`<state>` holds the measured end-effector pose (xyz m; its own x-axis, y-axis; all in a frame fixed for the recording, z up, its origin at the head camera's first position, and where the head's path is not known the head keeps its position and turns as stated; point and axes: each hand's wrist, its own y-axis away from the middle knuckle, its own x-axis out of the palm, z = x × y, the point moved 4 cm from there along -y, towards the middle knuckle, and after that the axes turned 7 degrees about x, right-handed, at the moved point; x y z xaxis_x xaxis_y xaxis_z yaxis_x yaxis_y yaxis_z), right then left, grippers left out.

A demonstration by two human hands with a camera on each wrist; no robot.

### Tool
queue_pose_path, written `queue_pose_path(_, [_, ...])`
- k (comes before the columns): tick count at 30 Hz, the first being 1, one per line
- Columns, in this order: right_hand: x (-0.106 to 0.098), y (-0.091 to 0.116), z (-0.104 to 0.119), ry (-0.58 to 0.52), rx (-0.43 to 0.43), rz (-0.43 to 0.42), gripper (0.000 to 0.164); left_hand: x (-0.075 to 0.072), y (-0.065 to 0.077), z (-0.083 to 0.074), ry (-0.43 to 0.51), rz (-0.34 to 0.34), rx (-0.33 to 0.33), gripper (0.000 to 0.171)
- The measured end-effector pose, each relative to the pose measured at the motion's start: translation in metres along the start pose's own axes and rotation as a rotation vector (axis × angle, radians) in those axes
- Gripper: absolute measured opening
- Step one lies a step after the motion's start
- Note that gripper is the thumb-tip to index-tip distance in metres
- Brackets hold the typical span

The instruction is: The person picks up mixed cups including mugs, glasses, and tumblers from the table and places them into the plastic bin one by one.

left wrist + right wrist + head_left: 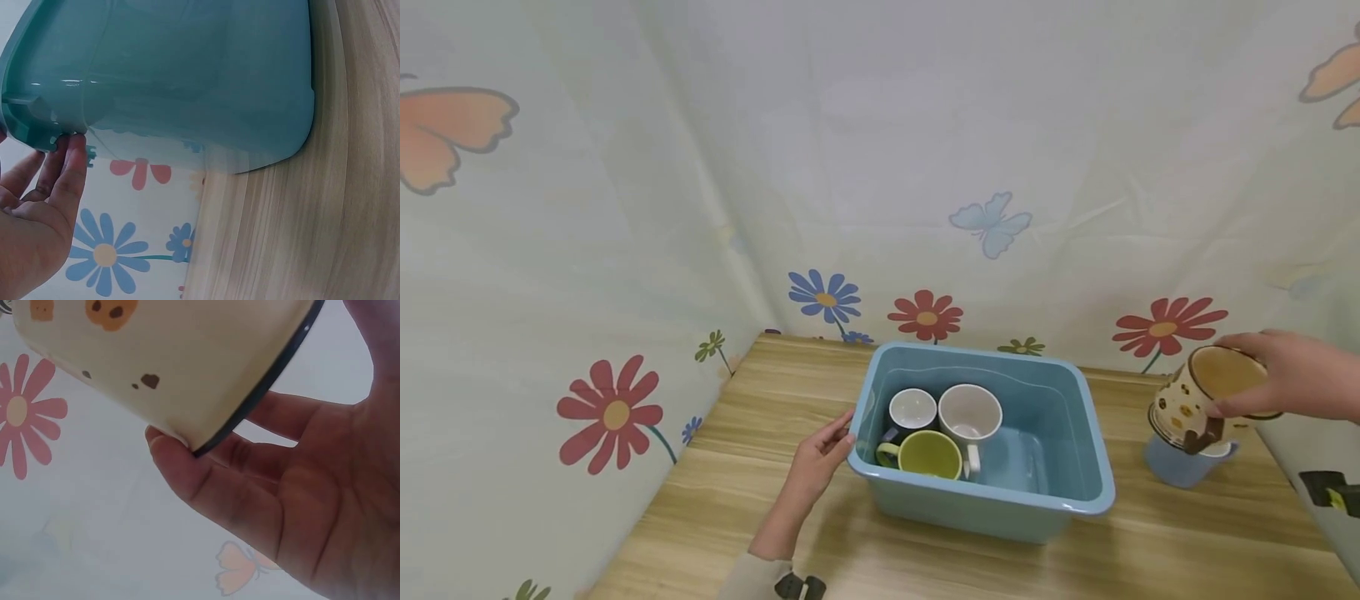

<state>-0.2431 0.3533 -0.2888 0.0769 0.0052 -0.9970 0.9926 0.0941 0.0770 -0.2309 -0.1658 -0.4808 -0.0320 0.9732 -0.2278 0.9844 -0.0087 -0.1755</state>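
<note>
My right hand [1292, 375] grips a cream mug [1172, 408] with brown and orange spots by its dark rim. The right wrist view shows the fingers bent at the rim of this spotted mug [169, 362]. The mug is tilted, its brown handle toward me, and overlaps a light blue mug [1180, 468] on the table. My left hand [816, 462] holds the left rim of a blue plastic basin [985, 492]; in the left wrist view its fingertips [76, 140] are under the rim. Inside the basin stand a green mug [928, 454], a white mug [970, 412] and a dark, white-lined mug [913, 408].
The wooden table [760, 408] meets a pale cloth wall [865, 167] printed with flowers and butterflies, which also runs along the left side. The right part of the basin's floor [1018, 462] shows bare beside the mugs.
</note>
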Motion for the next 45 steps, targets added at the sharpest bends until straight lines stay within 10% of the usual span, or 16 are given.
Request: queue_pose_path(45, [-0.023,-0.041,0.099,-0.153,-0.153,0.071,0.089,0.001,-0.002,0.0,0.003,-0.001,-0.004,0.045])
